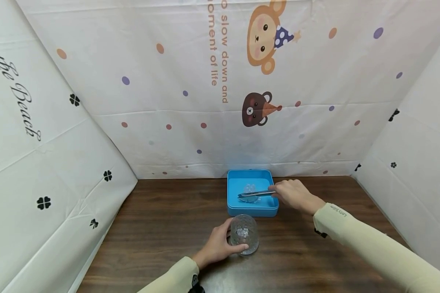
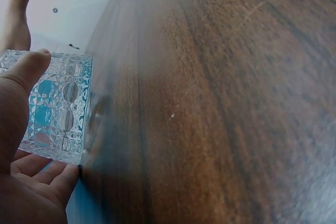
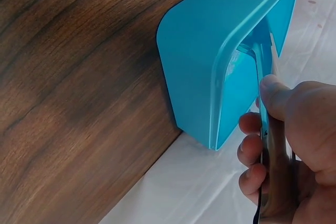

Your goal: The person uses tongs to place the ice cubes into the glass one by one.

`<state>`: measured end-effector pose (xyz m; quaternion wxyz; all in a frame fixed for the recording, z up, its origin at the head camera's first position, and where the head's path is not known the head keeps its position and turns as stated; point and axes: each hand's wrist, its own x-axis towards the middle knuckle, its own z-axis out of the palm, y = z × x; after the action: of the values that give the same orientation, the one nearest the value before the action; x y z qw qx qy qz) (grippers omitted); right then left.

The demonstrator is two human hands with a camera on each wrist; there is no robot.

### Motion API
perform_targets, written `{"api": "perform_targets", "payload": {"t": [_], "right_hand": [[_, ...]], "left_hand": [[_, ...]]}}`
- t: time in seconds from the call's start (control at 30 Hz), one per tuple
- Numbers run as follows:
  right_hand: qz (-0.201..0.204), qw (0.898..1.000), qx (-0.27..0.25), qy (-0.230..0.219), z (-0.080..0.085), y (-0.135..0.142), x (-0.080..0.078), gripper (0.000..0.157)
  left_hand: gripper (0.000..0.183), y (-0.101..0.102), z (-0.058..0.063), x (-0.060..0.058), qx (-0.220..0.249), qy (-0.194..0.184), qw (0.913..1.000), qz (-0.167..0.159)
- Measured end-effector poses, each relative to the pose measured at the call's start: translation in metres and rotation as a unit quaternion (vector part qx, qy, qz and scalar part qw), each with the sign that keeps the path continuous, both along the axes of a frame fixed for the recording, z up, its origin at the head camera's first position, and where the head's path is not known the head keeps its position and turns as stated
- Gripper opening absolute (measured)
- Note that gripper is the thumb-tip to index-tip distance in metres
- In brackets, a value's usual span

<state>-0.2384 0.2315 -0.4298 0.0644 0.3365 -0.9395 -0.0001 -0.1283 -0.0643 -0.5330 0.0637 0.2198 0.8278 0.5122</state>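
Note:
A clear cut-glass tumbler (image 1: 246, 240) stands upright on the wooden table, and my left hand (image 1: 215, 246) grips it from the left. The left wrist view shows the thumb on one side of the patterned glass (image 2: 62, 109) and the fingers on the other. Something clear and shiny shows inside the tumbler. My right hand (image 1: 292, 194) holds metal tongs (image 1: 257, 193), their tips down inside a blue plastic box (image 1: 252, 212). Clear, ice-like pieces (image 1: 250, 188) lie in the box around the tongs. In the right wrist view the fingers and thumb wrap the tongs (image 3: 275, 166).
The blue box sits at the back of the brown wooden table (image 1: 168, 228), close to a white printed cloth backdrop (image 1: 190, 138). More white cloth hangs at the left (image 1: 58, 175) and right sides. The tumbler stands just in front of the box.

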Motion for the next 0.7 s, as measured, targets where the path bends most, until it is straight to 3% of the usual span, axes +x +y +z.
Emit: {"api": "perform_targets", "payload": {"t": [0.43,0.7], "right_hand": [[-0.008,1.0,-0.02,0.001,0.004,0.002,-0.001,0.027],[-0.01,0.996,-0.085,-0.006,0.014,0.01,0.004,0.033]], "left_hand": [[0.079,-0.001,0.002,0.001,0.004,0.001,1.0,-0.002],[0.079,0.0,0.001,0.002,0.002,0.004,1.0,0.0]]}}
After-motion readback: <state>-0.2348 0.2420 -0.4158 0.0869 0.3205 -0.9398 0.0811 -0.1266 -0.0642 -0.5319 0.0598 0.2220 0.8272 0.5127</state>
